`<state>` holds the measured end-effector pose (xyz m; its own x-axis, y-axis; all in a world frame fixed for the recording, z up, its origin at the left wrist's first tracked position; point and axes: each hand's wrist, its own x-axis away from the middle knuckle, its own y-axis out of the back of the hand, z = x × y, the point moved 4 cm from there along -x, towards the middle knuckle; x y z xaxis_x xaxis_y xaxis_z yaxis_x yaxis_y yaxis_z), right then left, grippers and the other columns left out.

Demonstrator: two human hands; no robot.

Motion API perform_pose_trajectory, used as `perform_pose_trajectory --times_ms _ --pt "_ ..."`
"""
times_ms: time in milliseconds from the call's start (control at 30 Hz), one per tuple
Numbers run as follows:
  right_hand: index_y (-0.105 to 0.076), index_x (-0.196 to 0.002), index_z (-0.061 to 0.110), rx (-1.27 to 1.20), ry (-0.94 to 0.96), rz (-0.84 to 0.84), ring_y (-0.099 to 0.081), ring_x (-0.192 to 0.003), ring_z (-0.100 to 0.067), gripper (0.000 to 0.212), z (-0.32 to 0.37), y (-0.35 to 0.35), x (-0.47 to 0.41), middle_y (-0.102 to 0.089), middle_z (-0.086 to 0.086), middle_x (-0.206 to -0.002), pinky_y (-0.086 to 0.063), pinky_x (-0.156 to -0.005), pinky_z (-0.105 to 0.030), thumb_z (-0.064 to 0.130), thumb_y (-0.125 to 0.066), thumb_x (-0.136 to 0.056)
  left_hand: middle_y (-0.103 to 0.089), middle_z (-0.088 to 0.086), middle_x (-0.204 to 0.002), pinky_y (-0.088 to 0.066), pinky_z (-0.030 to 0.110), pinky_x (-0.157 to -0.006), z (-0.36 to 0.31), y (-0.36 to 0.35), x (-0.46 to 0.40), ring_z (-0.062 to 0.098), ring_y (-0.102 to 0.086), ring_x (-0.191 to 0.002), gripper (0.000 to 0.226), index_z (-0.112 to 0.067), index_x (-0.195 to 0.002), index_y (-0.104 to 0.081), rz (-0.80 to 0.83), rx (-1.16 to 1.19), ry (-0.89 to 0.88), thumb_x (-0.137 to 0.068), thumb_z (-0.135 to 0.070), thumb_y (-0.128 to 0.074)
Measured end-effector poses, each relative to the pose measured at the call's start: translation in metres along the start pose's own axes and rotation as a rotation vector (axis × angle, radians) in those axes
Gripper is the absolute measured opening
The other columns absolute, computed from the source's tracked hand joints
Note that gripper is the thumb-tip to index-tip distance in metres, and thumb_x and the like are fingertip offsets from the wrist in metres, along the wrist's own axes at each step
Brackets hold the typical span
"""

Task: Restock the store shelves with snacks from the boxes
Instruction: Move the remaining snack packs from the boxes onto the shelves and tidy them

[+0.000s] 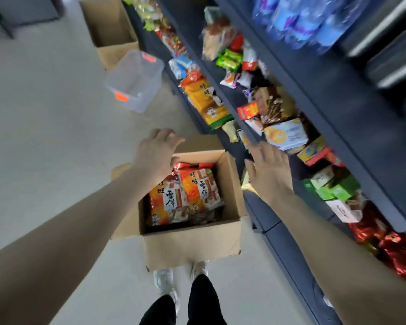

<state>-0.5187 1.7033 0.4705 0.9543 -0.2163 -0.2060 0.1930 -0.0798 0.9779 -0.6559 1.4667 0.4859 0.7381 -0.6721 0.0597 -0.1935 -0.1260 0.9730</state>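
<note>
Both hands hung empty above the open box at the centre of the frame. The left hand reached over the box's upper left corner, its grip loose, fingers slightly bent and spread, touching nothing that could be seen. The right hand was stretched flat to the right of the box, fingers straight and apart, in front of the dark shelf edge; whether it touched the shelf could not be told.

Orange snack bags lay in the box, below and between the two hands, nearer the left one. The box stood on the floor just left of the shelves, which ran diagonally from the top centre to the lower right and carried mixed packets and cartons. Similar orange bags sat on a lower shelf, above the hands. A clear bin and a second box stood at upper left. The person's shoes showed below the box.
</note>
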Motion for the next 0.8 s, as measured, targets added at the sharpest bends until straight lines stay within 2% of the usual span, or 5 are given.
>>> perform_pose_trajectory --times_ms 267,467,567,700,800 --pt "-0.050 -0.133 0.017 -0.150 0.027 0.324 -0.056 -0.110 -0.029 0.037 0.030 -0.193 0.033 -0.056 -0.010 -0.123 -0.049 -0.088 -0.043 0.032 -0.042 -0.101 -0.053 0.004 -0.138 -0.050 0.040 -0.097 0.055 -0.195 0.037 0.026 -0.049 -0.127 0.053 -0.027 -0.138 -0.051 0.237 0.030 0.191 -0.088 -0.035 -0.070" --pt "-0.043 -0.142 0.020 -0.210 -0.020 0.527 -0.059 -0.110 -0.025 0.045 0.028 -0.322 0.064 -0.054 -0.007 -0.130 -0.054 -0.085 -0.037 0.037 -0.045 -0.100 -0.045 0.002 -0.148 -0.046 0.038 -0.103 0.065 -0.330 0.051 0.025 -0.040 -0.136 0.056 -0.027 -0.146 -0.043 0.410 0.132 0.317 -0.094 -0.037 -0.061" --pt "-0.041 -0.144 0.021 -0.238 -0.035 0.608 -0.058 -0.116 -0.026 0.049 0.021 -0.377 0.066 -0.052 -0.007 -0.135 -0.057 -0.087 -0.040 0.041 -0.048 -0.100 -0.046 0.003 -0.147 -0.047 0.041 -0.103 0.066 -0.381 0.043 0.026 -0.041 -0.136 0.056 -0.027 -0.145 -0.043 0.453 0.168 0.370 -0.094 -0.037 -0.062" --pt "-0.029 -0.152 0.023 -0.244 -0.042 0.697 -0.049 -0.129 -0.027 0.059 0.010 -0.444 0.049 -0.042 -0.008 -0.146 -0.051 -0.098 -0.045 0.047 -0.046 -0.101 -0.045 0.004 -0.149 -0.047 0.045 -0.104 0.077 -0.437 0.022 0.027 -0.041 -0.137 0.057 -0.026 -0.147 -0.041 0.478 0.193 0.431 -0.095 -0.039 -0.061" --pt "-0.024 -0.154 0.025 -0.264 -0.039 0.720 -0.047 -0.128 -0.029 0.060 0.008 -0.487 0.025 -0.040 -0.009 -0.145 -0.049 -0.100 -0.045 0.046 -0.045 -0.102 -0.041 0.004 -0.152 -0.042 0.044 -0.108 0.084 -0.468 0.002 0.026 -0.038 -0.139 0.057 -0.025 -0.149 -0.037 0.501 0.191 0.451 -0.097 -0.039 -0.056"
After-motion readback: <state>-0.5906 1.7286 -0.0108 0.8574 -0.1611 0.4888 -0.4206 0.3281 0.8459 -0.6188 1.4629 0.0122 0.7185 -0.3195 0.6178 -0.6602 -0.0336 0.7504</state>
